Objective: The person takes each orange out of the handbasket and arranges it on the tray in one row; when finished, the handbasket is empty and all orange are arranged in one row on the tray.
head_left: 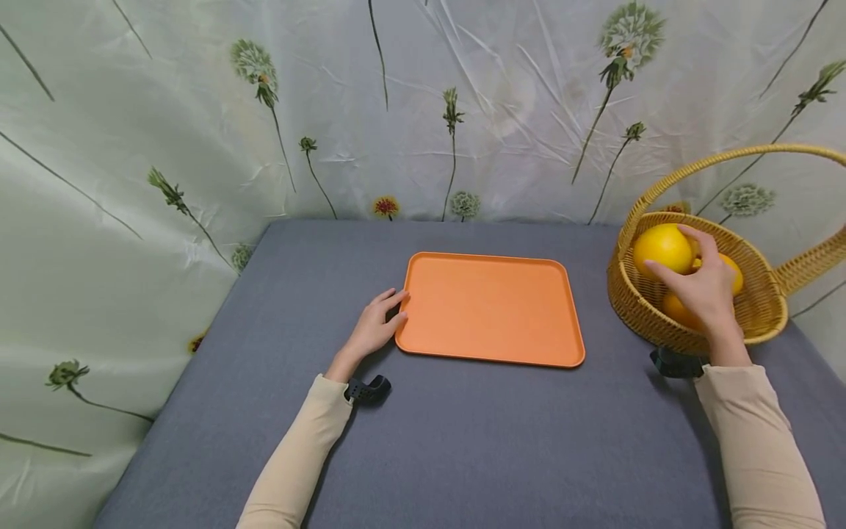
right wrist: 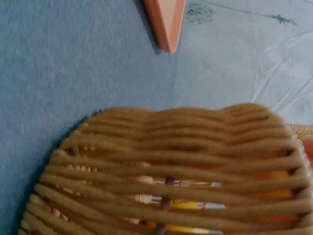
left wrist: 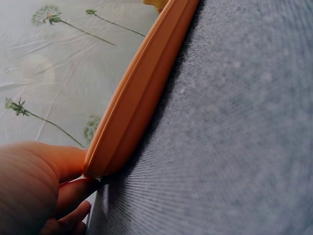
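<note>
At the right, a wicker basket with a tall arched handle holds several round yellow-orange fruits. My right hand reaches into it, thumb and fingers around a yellow orange near the basket's rim. Another orange lies partly behind that hand. In the right wrist view the woven basket wall hides the hand. A flat orange tray rests on the table, bare inside. My left hand lies at its left edge, thumb and fingertips touching the rim with fingers mostly straight.
Grey-blue cloth covers the table. Behind and to the left hangs a pale curtain with dandelion prints. The basket stands near the table's right side, a short gap from the tray. Each wrist wears a dark strap.
</note>
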`<control>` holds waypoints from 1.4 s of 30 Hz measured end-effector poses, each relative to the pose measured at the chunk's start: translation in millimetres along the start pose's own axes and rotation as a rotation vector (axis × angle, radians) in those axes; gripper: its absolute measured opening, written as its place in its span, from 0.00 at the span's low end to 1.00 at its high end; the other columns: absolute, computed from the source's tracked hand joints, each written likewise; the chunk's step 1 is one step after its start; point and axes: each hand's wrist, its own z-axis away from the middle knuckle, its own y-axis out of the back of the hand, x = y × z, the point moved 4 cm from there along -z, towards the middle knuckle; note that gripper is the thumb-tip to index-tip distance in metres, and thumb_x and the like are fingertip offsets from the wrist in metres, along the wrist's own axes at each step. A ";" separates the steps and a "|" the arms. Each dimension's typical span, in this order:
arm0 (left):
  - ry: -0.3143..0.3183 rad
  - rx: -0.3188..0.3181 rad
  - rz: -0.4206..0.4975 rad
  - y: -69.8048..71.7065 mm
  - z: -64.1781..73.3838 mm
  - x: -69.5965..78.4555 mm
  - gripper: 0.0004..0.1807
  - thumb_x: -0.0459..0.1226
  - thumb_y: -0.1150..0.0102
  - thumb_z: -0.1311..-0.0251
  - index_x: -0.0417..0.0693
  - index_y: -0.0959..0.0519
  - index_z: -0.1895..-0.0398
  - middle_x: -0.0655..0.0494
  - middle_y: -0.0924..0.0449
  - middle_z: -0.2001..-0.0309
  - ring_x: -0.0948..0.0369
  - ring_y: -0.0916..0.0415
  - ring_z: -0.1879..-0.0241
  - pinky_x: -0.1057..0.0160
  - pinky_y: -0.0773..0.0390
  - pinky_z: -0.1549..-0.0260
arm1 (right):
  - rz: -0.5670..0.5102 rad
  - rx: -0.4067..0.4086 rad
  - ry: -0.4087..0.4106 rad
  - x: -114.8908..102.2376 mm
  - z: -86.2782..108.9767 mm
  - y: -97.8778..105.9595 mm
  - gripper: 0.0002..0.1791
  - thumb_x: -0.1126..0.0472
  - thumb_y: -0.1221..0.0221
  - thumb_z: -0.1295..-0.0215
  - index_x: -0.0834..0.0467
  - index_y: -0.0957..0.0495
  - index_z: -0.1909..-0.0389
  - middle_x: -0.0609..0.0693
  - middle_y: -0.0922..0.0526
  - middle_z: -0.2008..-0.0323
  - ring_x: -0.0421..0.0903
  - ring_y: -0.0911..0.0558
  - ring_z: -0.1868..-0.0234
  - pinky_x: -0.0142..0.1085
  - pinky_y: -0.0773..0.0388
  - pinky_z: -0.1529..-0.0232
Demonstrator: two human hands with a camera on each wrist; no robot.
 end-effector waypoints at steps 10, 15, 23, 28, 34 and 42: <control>0.008 -0.010 0.007 -1.8 0.9 -1.2 0.26 0.37 0.49 0.36 0.43 0.34 0.34 0.39 0.39 0.32 0.45 0.46 0.29 0.41 0.43 0.33 | -0.242 0.103 -0.053 -13.2 13.1 -2.3 0.37 0.58 0.36 0.46 0.42 0.38 0.34 0.30 0.35 0.49 0.26 0.31 0.65 0.12 0.33 0.69; 0.013 -0.011 0.005 -2.7 2.4 -0.3 0.26 0.37 0.49 0.36 0.43 0.34 0.34 0.37 0.40 0.31 0.43 0.45 0.29 0.40 0.43 0.33 | -0.306 0.123 -0.044 -25.0 20.5 -3.5 0.37 0.61 0.36 0.46 0.42 0.38 0.35 0.32 0.35 0.54 0.23 0.27 0.67 0.12 0.29 0.70; 0.002 -0.014 0.015 -3.3 1.8 -1.5 0.26 0.37 0.49 0.36 0.42 0.34 0.34 0.39 0.38 0.32 0.45 0.45 0.29 0.42 0.43 0.33 | -0.568 0.009 0.019 -37.5 28.2 -14.2 0.36 0.67 0.39 0.43 0.45 0.40 0.34 0.38 0.29 0.58 0.25 0.21 0.68 0.17 0.24 0.71; 0.005 0.007 0.011 -1.3 3.8 -4.0 0.26 0.36 0.48 0.37 0.42 0.33 0.34 0.39 0.36 0.33 0.45 0.44 0.30 0.42 0.42 0.33 | -0.841 -0.144 0.040 -44.5 29.0 -32.6 0.35 0.69 0.41 0.40 0.48 0.44 0.34 0.41 0.26 0.57 0.30 0.17 0.66 0.21 0.21 0.70; -0.004 -0.004 0.016 -2.2 4.0 -2.7 0.26 0.37 0.48 0.36 0.42 0.34 0.34 0.39 0.37 0.32 0.44 0.44 0.30 0.42 0.42 0.33 | -0.829 -0.177 0.054 -51.5 30.5 -48.8 0.34 0.67 0.43 0.38 0.50 0.45 0.33 0.40 0.28 0.54 0.30 0.19 0.64 0.20 0.21 0.69; -0.041 0.017 0.014 -1.7 -0.1 -1.3 0.25 0.36 0.48 0.37 0.41 0.32 0.35 0.38 0.36 0.33 0.44 0.42 0.31 0.42 0.40 0.34 | -0.917 -0.259 0.045 -70.7 27.7 -66.5 0.35 0.66 0.45 0.36 0.53 0.50 0.32 0.44 0.29 0.54 0.31 0.19 0.59 0.24 0.19 0.65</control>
